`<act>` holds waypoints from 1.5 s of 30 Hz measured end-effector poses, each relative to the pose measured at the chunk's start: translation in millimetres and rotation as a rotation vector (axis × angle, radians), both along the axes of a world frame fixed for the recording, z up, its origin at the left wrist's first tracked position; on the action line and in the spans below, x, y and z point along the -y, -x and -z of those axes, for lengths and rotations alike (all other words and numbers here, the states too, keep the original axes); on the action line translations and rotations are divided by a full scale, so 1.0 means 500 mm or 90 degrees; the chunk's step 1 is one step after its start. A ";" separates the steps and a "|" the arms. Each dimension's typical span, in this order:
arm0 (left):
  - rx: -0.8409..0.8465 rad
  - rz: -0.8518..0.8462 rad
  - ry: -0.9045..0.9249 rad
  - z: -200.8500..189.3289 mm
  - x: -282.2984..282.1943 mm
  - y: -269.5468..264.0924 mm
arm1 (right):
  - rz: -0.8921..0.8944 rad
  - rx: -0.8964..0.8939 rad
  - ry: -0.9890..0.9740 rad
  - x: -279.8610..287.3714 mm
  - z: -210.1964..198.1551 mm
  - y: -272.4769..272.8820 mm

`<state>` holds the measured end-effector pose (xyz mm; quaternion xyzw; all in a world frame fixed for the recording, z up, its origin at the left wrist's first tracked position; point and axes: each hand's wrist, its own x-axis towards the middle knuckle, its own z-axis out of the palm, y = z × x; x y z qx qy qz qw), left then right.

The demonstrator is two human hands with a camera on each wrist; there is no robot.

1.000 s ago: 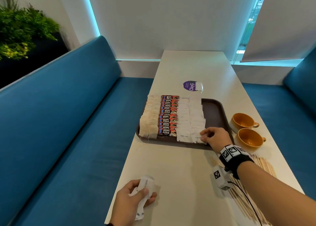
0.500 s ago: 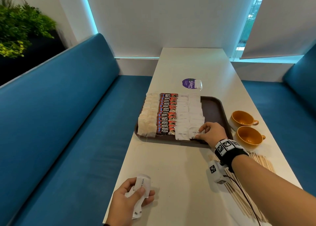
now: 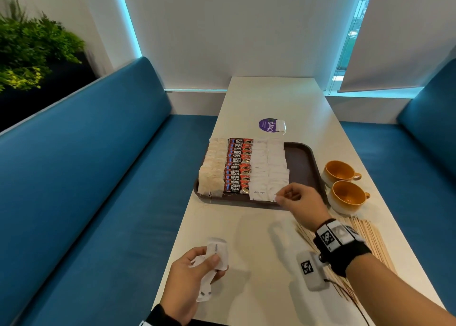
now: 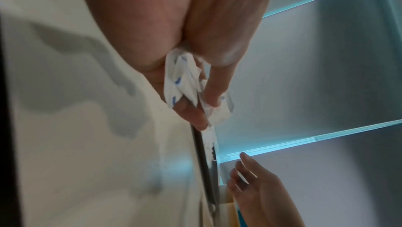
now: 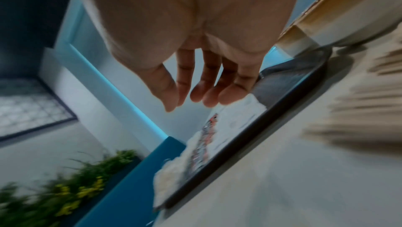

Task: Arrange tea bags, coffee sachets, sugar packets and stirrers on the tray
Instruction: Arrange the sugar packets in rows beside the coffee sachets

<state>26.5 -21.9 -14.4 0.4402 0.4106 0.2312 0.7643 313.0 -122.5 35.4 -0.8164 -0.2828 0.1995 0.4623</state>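
A dark brown tray (image 3: 301, 163) carries a column of tea bags (image 3: 212, 175), a column of red coffee sachets (image 3: 238, 165) and two columns of white sugar packets (image 3: 269, 168). My right hand (image 3: 286, 197) hovers at the tray's front right corner, just over the nearest sugar packet. In the right wrist view its fingers (image 5: 204, 93) are relaxed and hold nothing. Near the table's front edge my left hand (image 3: 207, 261) grips a bunch of white sugar packets (image 3: 218, 250), which the left wrist view shows crumpled (image 4: 180, 79). Wooden stirrers (image 3: 367, 237) lie on the table under my right wrist.
Two orange cups (image 3: 340, 170) (image 3: 348, 196) stand right of the tray. A purple round sticker (image 3: 267, 124) with a small white packet (image 3: 280, 126) on it lies beyond the tray. Blue bench seats (image 3: 98, 177) flank the white table (image 3: 261, 239).
My right hand's fingers have come up off the front sugar packet and now hover just above it. The left hand keeps hold of its packets.
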 end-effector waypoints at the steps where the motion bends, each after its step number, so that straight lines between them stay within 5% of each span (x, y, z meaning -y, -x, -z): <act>1: 0.011 0.014 -0.004 -0.011 0.007 -0.002 | -0.032 -0.023 -0.014 0.010 -0.011 0.032; 8: 0.039 0.086 -0.058 -0.088 0.052 -0.010 | -0.163 -0.313 -0.191 0.079 -0.040 0.233; 18: 0.067 0.044 -0.084 -0.104 0.094 -0.004 | -0.083 -0.407 -0.259 0.131 -0.043 0.297; 23: 0.084 0.160 -0.066 -0.119 0.098 0.009 | -0.001 -0.472 -0.345 0.134 -0.050 0.291; 26: 0.050 0.275 -0.100 -0.125 0.106 0.014 | -0.011 -0.445 -0.332 0.140 -0.056 0.289; 31: 0.084 0.201 -0.078 -0.135 0.102 0.011 | -0.122 -0.227 -0.194 0.156 -0.070 0.281; 37: 0.038 0.204 -0.138 -0.143 0.111 0.002 | -0.084 -0.207 -0.244 0.161 -0.076 0.281; 45: 0.080 0.112 -0.036 -0.130 0.107 -0.018 | -0.066 -0.238 -0.265 0.161 -0.036 0.278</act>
